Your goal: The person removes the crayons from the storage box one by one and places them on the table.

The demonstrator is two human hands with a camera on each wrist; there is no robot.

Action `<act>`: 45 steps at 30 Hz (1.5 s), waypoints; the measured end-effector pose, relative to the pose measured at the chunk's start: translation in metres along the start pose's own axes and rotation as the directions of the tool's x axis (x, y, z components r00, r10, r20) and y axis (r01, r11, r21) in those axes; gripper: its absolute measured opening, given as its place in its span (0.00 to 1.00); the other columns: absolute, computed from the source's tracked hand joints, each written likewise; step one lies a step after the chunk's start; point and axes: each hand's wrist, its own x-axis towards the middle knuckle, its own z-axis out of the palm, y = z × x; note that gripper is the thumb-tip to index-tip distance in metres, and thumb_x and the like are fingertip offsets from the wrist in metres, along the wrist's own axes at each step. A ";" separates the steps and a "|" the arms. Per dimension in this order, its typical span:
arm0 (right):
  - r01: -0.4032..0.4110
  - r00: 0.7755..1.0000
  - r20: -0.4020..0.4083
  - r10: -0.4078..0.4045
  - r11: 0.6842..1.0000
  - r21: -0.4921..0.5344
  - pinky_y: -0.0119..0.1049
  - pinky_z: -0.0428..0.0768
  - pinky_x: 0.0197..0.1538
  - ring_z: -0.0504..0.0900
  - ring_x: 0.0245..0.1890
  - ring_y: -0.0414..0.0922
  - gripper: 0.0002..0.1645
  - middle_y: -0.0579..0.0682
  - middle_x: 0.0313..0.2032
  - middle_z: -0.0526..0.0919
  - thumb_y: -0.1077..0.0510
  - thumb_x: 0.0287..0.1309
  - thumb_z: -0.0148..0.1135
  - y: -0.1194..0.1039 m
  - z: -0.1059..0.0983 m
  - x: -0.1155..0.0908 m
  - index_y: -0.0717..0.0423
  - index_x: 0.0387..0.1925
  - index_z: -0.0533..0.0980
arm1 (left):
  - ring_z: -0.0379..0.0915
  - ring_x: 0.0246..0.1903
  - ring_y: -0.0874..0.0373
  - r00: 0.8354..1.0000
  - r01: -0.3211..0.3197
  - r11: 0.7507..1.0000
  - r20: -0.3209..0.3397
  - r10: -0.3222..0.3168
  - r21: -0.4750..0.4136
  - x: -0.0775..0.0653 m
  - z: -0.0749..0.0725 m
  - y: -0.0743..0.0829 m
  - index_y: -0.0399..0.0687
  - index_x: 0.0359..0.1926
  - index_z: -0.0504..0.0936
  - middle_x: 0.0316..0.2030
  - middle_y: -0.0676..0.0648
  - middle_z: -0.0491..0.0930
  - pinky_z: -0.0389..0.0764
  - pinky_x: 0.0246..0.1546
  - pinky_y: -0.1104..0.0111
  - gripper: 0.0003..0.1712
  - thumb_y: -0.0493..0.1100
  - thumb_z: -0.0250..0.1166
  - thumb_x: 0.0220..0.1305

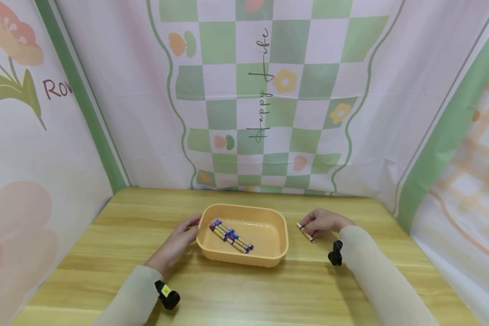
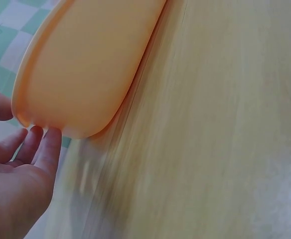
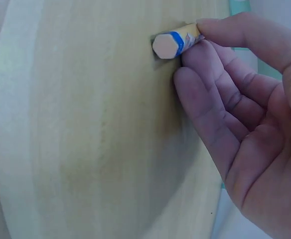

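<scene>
A yellow-orange plastic basket [image 1: 269,261] stands on the table, with several yellow-wrapped crayons [image 1: 238,244] lying side by side in its left half. At its left end, my left hand [image 1: 181,235] holds the rim; in the left wrist view the thumb is at the rim and the fingertips touch the end wall. To the right of the basket, my right hand [image 1: 323,222] pinches a single crayon [image 1: 305,232] between thumb and fingers, low over the table. The right wrist view shows that crayon's pale six-sided end [image 3: 164,46] and blue band.
The wooden table [image 1: 244,299] reaches back to a checked green and white cloth [image 1: 265,90]. More patterned cloth hangs at the left and right sides. A small black device [image 1: 169,296] sits on the left wrist, another black device [image 1: 335,253] on the right.
</scene>
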 end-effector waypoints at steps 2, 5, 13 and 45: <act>-0.001 1.000 -0.005 0.001 1.000 -0.002 0.39 0.85 0.39 0.81 0.31 0.43 0.20 0.52 0.32 0.83 0.63 0.57 0.65 -0.001 -0.002 0.000 0.71 0.49 0.78 | 0.63 0.67 0.41 1.000 0.000 1.000 -0.012 0.000 0.000 0.000 0.001 0.000 0.36 0.74 0.58 0.68 0.35 0.65 0.66 0.68 0.50 0.32 0.36 0.52 0.72; 0.020 1.000 -0.023 -0.020 1.000 -0.025 0.39 0.83 0.38 0.80 0.32 0.44 0.23 0.54 0.36 0.83 0.64 0.54 0.62 -0.005 -0.007 -0.001 0.72 0.52 0.76 | 0.63 0.67 0.41 1.000 0.003 1.000 -0.024 -0.003 -0.004 -0.001 0.002 0.001 0.36 0.75 0.58 0.69 0.36 0.64 0.67 0.67 0.51 0.33 0.35 0.53 0.71; 0.064 0.998 -0.013 -0.065 0.996 -0.059 0.46 0.84 0.49 0.82 0.40 0.49 0.26 0.58 0.40 0.82 0.62 0.59 0.57 -0.030 -0.017 0.000 0.73 0.57 0.72 | 0.61 0.68 0.40 1.000 -0.001 1.000 -0.018 0.001 0.001 -0.002 0.002 0.004 0.38 0.75 0.58 0.71 0.36 0.61 0.65 0.68 0.49 0.34 0.36 0.53 0.71; 0.173 0.940 0.329 -0.093 0.959 -0.223 0.42 0.82 0.54 0.83 0.47 0.47 0.24 0.50 0.46 0.84 0.56 0.64 0.65 -0.161 0.056 0.054 0.60 0.59 0.76 | 0.63 0.67 0.40 1.000 0.020 1.000 -0.021 -0.020 0.010 -0.004 0.001 0.005 0.37 0.75 0.57 0.70 0.35 0.62 0.65 0.68 0.49 0.36 0.34 0.52 0.68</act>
